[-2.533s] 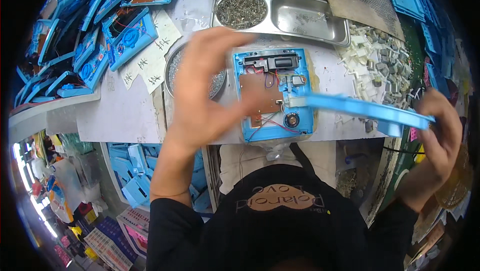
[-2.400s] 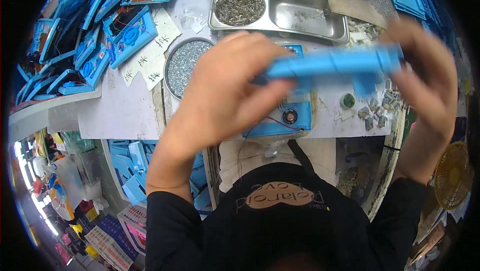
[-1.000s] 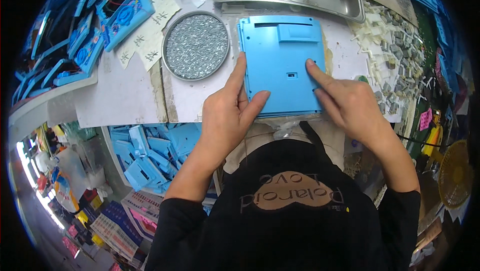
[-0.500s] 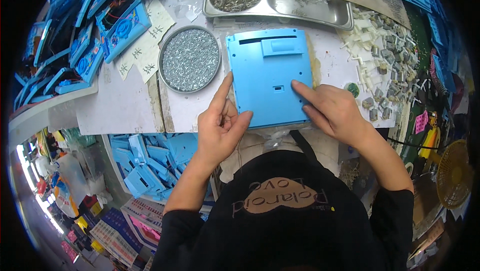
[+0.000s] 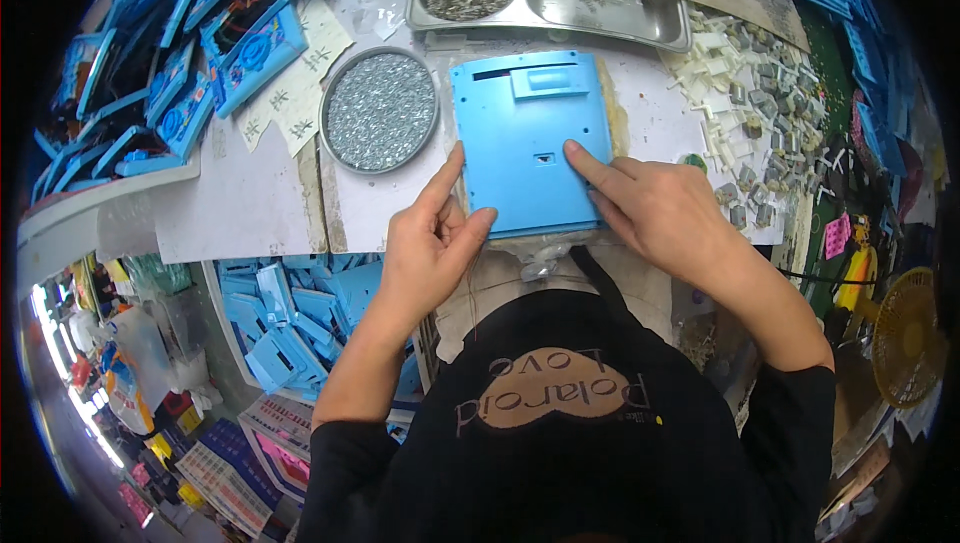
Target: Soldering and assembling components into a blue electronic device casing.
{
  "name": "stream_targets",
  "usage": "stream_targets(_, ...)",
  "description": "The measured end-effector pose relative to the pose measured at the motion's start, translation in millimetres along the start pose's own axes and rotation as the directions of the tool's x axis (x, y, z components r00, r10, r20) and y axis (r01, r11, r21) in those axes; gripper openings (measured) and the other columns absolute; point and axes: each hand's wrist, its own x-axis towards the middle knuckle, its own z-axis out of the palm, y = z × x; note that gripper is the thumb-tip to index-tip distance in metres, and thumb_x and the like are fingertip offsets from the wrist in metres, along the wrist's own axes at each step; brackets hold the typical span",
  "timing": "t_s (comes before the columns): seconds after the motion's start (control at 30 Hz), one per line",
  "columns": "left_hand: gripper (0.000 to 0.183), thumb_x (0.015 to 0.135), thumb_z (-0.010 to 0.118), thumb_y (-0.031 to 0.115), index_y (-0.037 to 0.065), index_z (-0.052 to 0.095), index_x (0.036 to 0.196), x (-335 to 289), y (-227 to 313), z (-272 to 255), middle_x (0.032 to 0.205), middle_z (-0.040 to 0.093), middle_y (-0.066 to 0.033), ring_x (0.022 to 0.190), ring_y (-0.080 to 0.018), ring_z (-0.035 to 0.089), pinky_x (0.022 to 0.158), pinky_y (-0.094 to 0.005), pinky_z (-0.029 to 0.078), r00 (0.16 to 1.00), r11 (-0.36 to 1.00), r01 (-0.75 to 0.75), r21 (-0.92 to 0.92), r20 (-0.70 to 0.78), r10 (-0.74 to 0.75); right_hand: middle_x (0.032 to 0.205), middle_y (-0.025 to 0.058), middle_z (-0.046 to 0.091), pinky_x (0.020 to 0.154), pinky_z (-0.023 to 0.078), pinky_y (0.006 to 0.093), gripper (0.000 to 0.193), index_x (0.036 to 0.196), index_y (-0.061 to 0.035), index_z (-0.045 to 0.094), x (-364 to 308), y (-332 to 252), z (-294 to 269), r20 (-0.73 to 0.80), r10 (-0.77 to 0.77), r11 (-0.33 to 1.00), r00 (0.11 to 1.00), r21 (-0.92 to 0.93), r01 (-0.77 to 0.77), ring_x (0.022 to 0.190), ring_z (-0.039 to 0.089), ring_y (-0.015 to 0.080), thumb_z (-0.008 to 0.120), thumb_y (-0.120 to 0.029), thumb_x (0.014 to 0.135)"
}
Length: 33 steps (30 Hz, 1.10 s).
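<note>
A blue, roughly square plastic case [image 5: 505, 188] lies flat on the table before me, showing a raised block and slot near its far edge, a small opening and several holes. My left hand [image 5: 425, 253] holds its left side: index finger along the edge, thumb at the near-left corner, other fingers curled. From the right, my right hand [image 5: 665, 213] grips it, index fingertip pressed on the top face near the small opening and thumb at the right edge. The undersides of my right fingers are hidden. A round dish of small silvery screws [image 5: 382, 108] stands left of the case.
A steel compartment tray [image 5: 600, 3] with dark small parts stands at the back. White plastic pieces and grey metal blocks [image 5: 745, 113] lie at right. Blue assemblies with wires [image 5: 255, 58] are piled at left; more blue cases [image 5: 290, 323] fill a bin below the table edge.
In the picture, the case and both hands sit slightly further left and up, along with a small shift of the whole view. My hands keep nearly the same hold.
</note>
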Motion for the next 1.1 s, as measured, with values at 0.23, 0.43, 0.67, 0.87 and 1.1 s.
stream_targets(0.23, 0.013, 0.085, 0.075, 0.009, 0.004, 0.075, 0.098, 54.1, -11.6, -73.4, 0.081, 0.063, -0.0052, 0.072, -0.0190, 0.060, 0.065, -0.0302, 0.047, 0.840, 0.690, -0.156, 0.707, -0.273, 0.469, 0.067, 0.0111, 0.065, 0.057, 0.051, 0.0450, 0.047, 0.137, -0.0069, 0.062, 21.7, -11.8, -33.8, 0.296, 0.055, 0.978, 0.953, -0.208, 0.008, 0.063, 0.066, 0.0341, 0.064, -0.021, 0.092)
stream_targets(0.43, 0.008, 0.081, 0.076, 0.015, 0.009, 0.074, 0.085, 62.8, -23.1, -83.1, 0.087, 0.066, -0.0082, 0.088, -0.0302, 0.064, 0.081, -0.0468, 0.045, 0.946, 0.744, -0.100, 0.661, -0.167, 0.276, 0.073, 0.0149, 0.068, 0.068, 0.053, 0.0494, 0.025, 0.110, -0.0094, 0.075, 68.1, -3.5, -64.1, 0.450, -0.100, 0.972, 0.887, -0.148, 0.185, 0.073, 0.069, 0.0349, 0.066, -0.021, 0.089)
stream_targets(0.67, 0.012, 0.084, 0.077, 0.015, 0.005, 0.070, 0.082, 70.8, -35.0, -78.8, 0.082, 0.064, -0.0108, 0.079, -0.0300, 0.064, 0.074, -0.0429, 0.046, 0.904, 0.727, -0.166, 0.666, -0.192, 0.383, 0.081, 0.0079, 0.067, 0.083, 0.050, 0.0430, 0.010, 0.086, -0.0068, 0.075, 174.4, -15.4, -14.0, 0.117, -0.410, 0.911, 0.904, -0.002, 0.413, 0.092, 0.061, 0.0277, 0.075, -0.015, 0.080)
stream_targets(0.87, 0.013, 0.089, 0.071, 0.019, 0.008, 0.067, 0.083, 75.4, -42.0, -79.1, 0.083, 0.060, -0.0085, 0.080, -0.0308, 0.061, 0.077, -0.0453, 0.040, 0.867, 0.633, -0.182, 0.753, -0.181, 0.464, 0.088, 0.0030, 0.071, 0.086, 0.049, 0.0407, 0.010, 0.086, -0.0107, 0.075, 239.2, -20.6, 59.2, 0.287, -0.459, 0.764, 0.841, -0.355, 0.538, 0.101, 0.062, 0.0241, 0.070, -0.019, 0.082)
stream_targets(1.1, 0.013, 0.091, 0.067, 0.016, 0.008, 0.064, 0.082, 68.6, -31.2, -75.8, 0.085, 0.061, -0.0093, 0.083, -0.0299, 0.061, 0.078, -0.0438, 0.039, 0.865, 0.729, -0.175, 0.662, -0.250, 0.434, 0.090, 0.0053, 0.073, 0.087, 0.049, 0.0424, 0.013, 0.084, -0.0090, 0.074, 247.8, -19.5, 69.0, 0.233, -0.470, 0.799, 0.852, -0.297, 0.522, 0.102, 0.063, 0.0256, 0.070, -0.021, 0.083)
